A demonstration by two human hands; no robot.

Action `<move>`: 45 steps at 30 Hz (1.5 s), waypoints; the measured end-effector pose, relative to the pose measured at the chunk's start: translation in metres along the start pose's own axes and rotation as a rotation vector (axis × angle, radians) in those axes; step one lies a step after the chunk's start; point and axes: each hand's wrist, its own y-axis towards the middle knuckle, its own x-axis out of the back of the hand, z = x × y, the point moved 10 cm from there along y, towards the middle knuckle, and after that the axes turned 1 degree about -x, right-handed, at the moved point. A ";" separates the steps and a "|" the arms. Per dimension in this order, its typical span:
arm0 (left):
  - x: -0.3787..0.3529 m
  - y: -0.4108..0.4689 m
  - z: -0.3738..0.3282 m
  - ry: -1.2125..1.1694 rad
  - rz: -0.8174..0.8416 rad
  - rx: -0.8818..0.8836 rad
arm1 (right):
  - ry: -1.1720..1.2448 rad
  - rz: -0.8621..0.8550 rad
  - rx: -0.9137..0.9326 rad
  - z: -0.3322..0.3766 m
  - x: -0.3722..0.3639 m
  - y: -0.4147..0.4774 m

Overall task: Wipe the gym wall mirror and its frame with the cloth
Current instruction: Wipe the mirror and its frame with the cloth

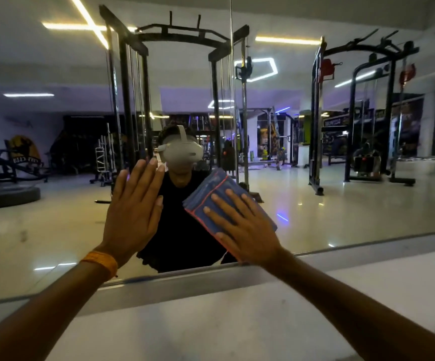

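Note:
The large wall mirror (341, 204) fills the upper view and reflects the gym. Its metal frame (185, 281) runs along the bottom edge, slanting up to the right. A folded blue cloth (211, 188) with red stitching lies flat on the glass near the lower middle. My right hand (242, 225) presses on the cloth with straight, spread fingers. To the left of it, my left hand (133, 212) rests flat on the glass with fingers straight and together; an orange band is on that wrist.
A vertical seam (233, 100) between two mirror panels runs just right of the cloth. Below the frame is a pale wall or ledge (237, 321). Reflected cable machines, racks and a person with a headset show in the glass.

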 end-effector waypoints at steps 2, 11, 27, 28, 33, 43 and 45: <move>0.001 -0.005 0.001 -0.012 0.004 0.016 | -0.009 -0.045 -0.124 -0.059 0.020 -0.010; -0.005 -0.010 -0.003 -0.046 0.000 0.063 | 0.104 0.051 -0.075 0.054 -0.024 -0.023; -0.014 -0.042 -0.009 -0.061 -0.003 0.042 | 0.121 0.207 0.163 0.070 -0.032 -0.068; -0.015 -0.045 -0.009 -0.063 -0.003 0.038 | 0.117 0.216 0.193 0.069 -0.031 -0.067; -0.021 -0.062 -0.009 -0.065 0.010 0.053 | 0.045 0.229 0.025 -0.031 -0.006 -0.125; -0.036 -0.073 -0.021 -0.039 0.014 0.108 | 0.163 0.205 0.113 0.042 -0.028 -0.106; -0.040 -0.078 -0.029 -0.041 0.039 0.067 | 0.131 0.201 0.194 0.019 -0.017 -0.107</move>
